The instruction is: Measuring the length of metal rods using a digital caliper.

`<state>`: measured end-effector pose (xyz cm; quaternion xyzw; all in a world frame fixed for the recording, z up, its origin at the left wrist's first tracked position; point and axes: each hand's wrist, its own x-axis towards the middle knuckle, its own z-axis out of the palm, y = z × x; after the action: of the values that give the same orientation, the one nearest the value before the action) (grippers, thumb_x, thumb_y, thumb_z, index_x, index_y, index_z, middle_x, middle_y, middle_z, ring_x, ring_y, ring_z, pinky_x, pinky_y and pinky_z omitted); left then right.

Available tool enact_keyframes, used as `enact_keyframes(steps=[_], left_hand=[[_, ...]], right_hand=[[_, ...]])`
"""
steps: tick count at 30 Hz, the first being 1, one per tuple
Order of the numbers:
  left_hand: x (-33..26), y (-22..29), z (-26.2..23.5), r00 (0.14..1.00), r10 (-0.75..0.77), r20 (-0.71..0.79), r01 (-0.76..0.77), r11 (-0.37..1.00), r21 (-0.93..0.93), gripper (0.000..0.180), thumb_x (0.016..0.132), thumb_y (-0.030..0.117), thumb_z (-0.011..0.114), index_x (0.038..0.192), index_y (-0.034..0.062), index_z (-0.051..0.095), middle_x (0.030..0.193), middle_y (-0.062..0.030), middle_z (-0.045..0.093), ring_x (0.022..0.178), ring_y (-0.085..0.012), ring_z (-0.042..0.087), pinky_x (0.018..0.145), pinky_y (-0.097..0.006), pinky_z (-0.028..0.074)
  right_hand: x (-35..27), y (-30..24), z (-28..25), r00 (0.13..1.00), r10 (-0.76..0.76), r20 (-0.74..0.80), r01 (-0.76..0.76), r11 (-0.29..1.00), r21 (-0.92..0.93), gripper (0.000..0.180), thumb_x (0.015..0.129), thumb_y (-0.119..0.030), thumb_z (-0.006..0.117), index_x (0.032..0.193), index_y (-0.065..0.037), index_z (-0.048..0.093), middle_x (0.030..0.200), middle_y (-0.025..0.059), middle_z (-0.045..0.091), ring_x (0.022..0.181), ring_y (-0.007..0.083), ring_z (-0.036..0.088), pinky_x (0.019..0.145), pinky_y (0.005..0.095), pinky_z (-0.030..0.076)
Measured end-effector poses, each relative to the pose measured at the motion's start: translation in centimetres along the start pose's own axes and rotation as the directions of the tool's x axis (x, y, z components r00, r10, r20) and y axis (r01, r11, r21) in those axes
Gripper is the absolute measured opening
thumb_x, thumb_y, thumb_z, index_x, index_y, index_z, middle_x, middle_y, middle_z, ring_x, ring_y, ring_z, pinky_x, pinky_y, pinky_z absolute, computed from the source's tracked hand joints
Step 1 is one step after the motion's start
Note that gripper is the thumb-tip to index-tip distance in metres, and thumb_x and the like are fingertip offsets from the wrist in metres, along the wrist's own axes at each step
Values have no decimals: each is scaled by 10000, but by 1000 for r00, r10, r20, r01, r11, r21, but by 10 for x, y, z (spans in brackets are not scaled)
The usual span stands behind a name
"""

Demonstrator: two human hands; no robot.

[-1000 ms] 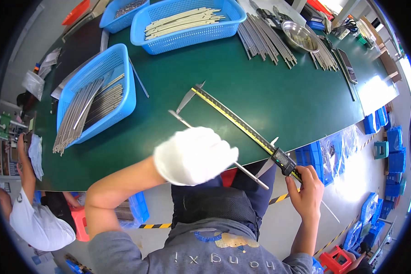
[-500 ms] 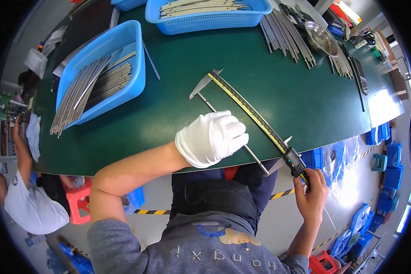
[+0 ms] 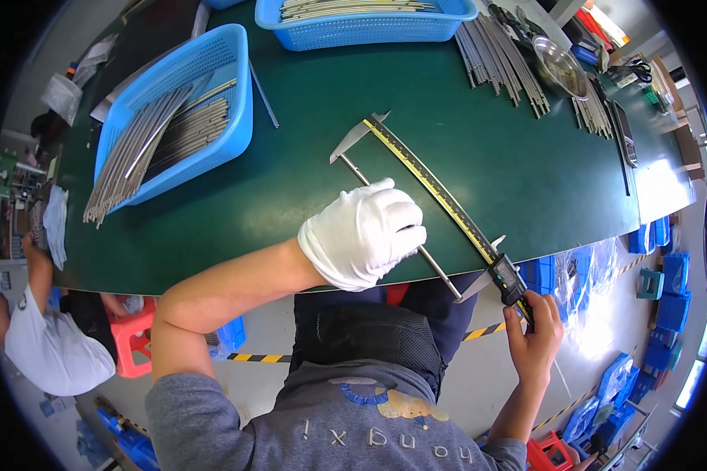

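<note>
In a white glove, my left hand (image 3: 368, 235) is closed around the middle of a thin metal rod (image 3: 440, 272). That rod lies between the jaws of a long digital caliper (image 3: 440, 191), its ends at or very near the two jaws. My bare right hand (image 3: 537, 327) grips the caliper at its slider end, just below the display, with thumb and fingers. The caliper slants over the green table, and its slider end sticks out past the near edge. The glove hides the rod's middle.
A blue basket (image 3: 242, 118) of metal rods stands at the left, another blue basket (image 3: 369, 33) at the far middle. Loose rods (image 3: 501, 67) lie at the far right beside a metal bowl (image 3: 559, 67). Another person (image 3: 59, 337) sits at the left.
The view has shifted slightly. My left hand has turned a little on the rod, while the caliper and my right hand hold nearly the same pose.
</note>
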<state>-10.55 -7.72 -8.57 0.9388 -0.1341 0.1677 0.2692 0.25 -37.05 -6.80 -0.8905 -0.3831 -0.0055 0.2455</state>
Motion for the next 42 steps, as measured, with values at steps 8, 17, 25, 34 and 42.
enact_keyframes(steps=[8,17,25,34,42], left_hand=[[-2,-4,1,999,-8,-37,7,1000,-18,280,597,5,646,863,91,634,896,-44,593,900,-245,611,889,-495,510],[-3,-5,1,998,-43,-46,42,999,-14,304,575,-29,646,854,89,647,883,-37,607,890,-242,617,887,-476,521],[-3,-3,3,996,-44,-75,43,999,-6,302,559,-25,649,840,84,650,870,-36,616,885,-238,621,870,-456,531],[2,-4,-7,994,-1,-109,8,998,65,207,597,-7,632,785,79,632,810,-46,591,756,-252,618,721,-375,535],[0,-5,-8,995,-6,-100,13,998,69,289,565,-36,639,825,88,661,843,-57,611,761,-263,625,824,-414,534]], right_hand=[[-5,3,2,999,-39,18,39,999,11,290,735,-84,706,981,27,599,734,107,542,492,223,500,452,319,379],[-7,4,-1,999,-42,29,41,998,45,305,735,-57,687,1010,42,600,775,124,568,491,224,485,450,320,375],[-11,5,-1,998,-51,20,50,998,40,297,757,-69,694,1016,40,596,779,130,563,518,243,504,470,323,391],[-7,5,4,998,-59,-17,60,996,64,302,734,-105,748,990,-15,614,746,100,558,555,258,560,489,325,426],[-9,3,7,998,-38,-58,40,998,39,316,716,-174,793,932,-24,618,691,83,542,519,217,542,466,308,416]])
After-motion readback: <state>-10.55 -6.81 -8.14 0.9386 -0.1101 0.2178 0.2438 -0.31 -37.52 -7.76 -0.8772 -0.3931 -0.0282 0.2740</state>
